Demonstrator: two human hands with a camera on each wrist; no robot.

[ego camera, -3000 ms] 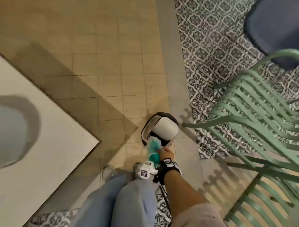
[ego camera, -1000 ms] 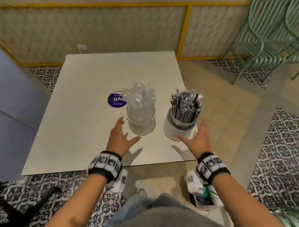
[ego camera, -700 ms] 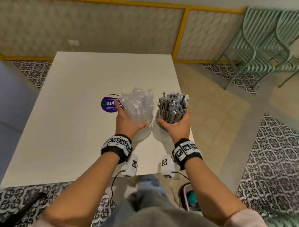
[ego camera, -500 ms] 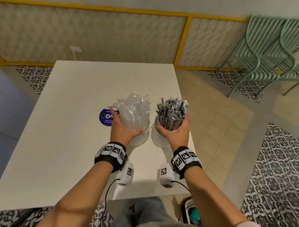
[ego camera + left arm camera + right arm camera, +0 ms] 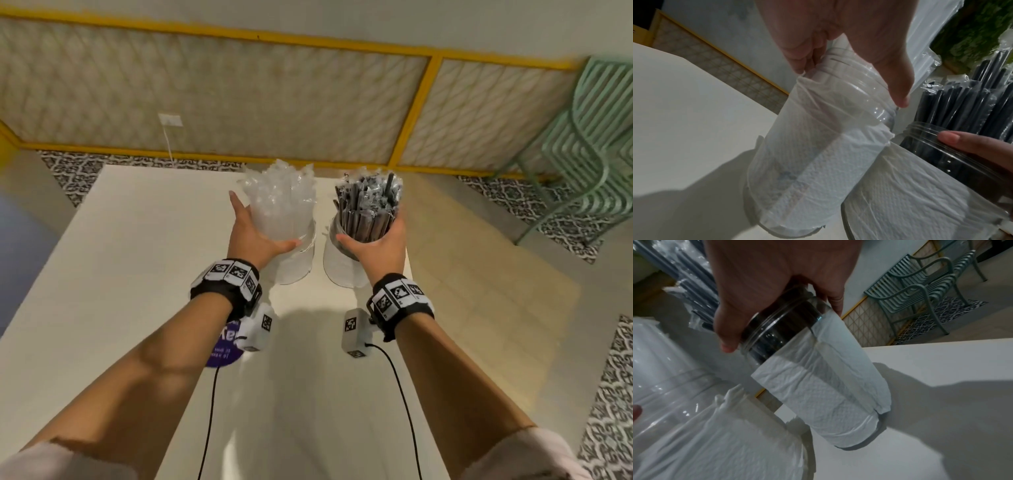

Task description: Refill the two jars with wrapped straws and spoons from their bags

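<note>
Two clear jars lined with white paper towel stand side by side on the white table (image 5: 137, 274). The left jar (image 5: 294, 260) (image 5: 807, 170) brims with clear-wrapped spoons (image 5: 281, 202). My left hand (image 5: 253, 236) (image 5: 838, 48) grips it around the rim. The right jar (image 5: 342, 270) (image 5: 824, 378) is packed with black wrapped straws (image 5: 368, 205). My right hand (image 5: 376, 246) (image 5: 777, 280) grips that jar's neck. Both jars touch the tabletop in the wrist views and stand close together near the table's right side.
A purple round sticker (image 5: 222, 349) lies on the table under my left wrist. The table's right edge (image 5: 411, 291) is just beside the straw jar. Green metal chairs (image 5: 589, 164) stand at the back right. A yellow-framed wall panel (image 5: 239, 102) runs behind the table.
Both hands went from open beside the jars to gripping them. The jars have slid away from me toward the far edge of the table, past the purple sticker.
</note>
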